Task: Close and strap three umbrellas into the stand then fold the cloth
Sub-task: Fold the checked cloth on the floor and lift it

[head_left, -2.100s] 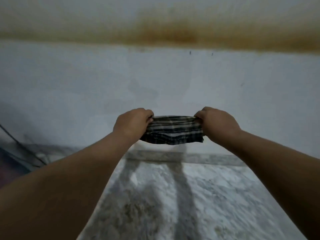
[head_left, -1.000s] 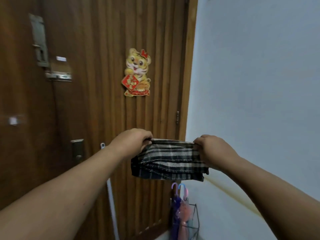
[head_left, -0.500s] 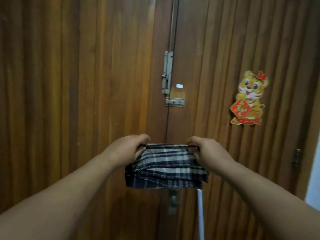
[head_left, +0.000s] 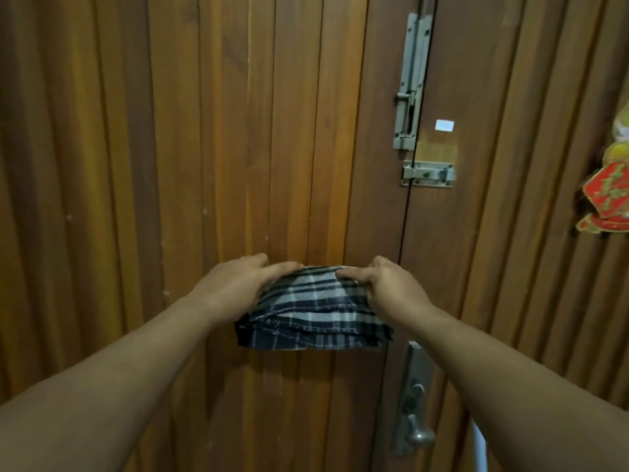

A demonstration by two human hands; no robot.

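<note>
Cloth: folded plaid, held in air before the wooden door, long axis left-right, layered edges facing the camera. Left hand and right hand each pinch an upper end; finger contact behind appears hidden.

Two hands are in view, the left hand and the right hand. Between them is one folded plaid cloth. Beyond the right hand there are two metal latches, a tall bolt and a short bolt. Below that hand is one door handle. Far right of it is one red and gold decoration.
</note>
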